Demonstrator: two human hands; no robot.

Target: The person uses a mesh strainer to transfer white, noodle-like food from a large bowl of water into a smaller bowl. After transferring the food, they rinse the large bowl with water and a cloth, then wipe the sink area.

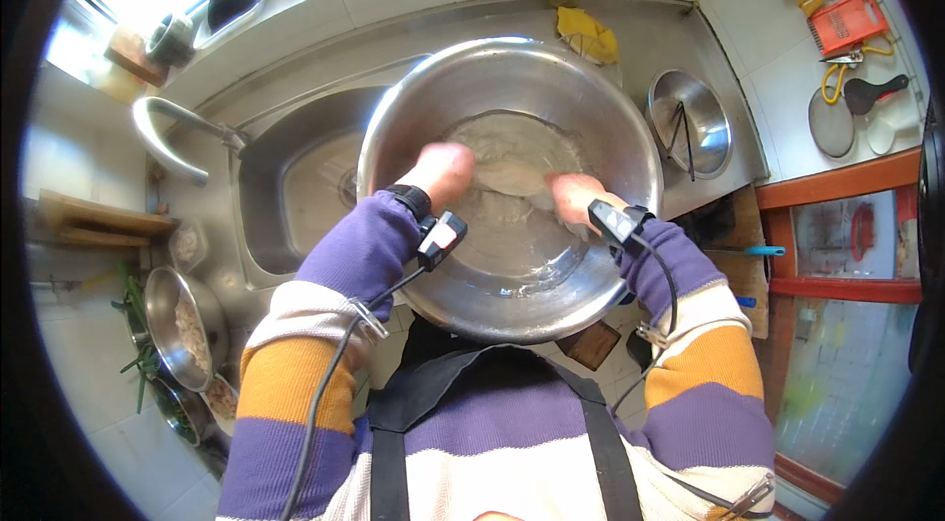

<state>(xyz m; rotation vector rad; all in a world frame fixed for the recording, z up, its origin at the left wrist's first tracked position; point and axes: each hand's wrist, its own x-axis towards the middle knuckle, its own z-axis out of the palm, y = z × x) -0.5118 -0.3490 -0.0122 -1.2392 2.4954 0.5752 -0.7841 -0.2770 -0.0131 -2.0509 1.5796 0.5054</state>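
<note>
A large stainless steel basin (613,107) holds clear, rippling water and spans the front of the sink. Inside it my left hand (445,165) is curled, fingers turned inward and blurred. My right hand (576,196) grips the right end of a pale, soft-looking item (511,177). That item stretches between the hands, partly in the water; blur hides what it is. Its left end comes up to my left hand, but whether those fingers grip it cannot be told.
Left are the steel sink (269,218), a curved faucet (173,140) and a bowl of pale meat-like pieces (190,333). On the right stands a small steel bowl (709,107) with a dark wire stand. A yellow cloth (588,33) lies behind the basin. Utensils hang on the right wall.
</note>
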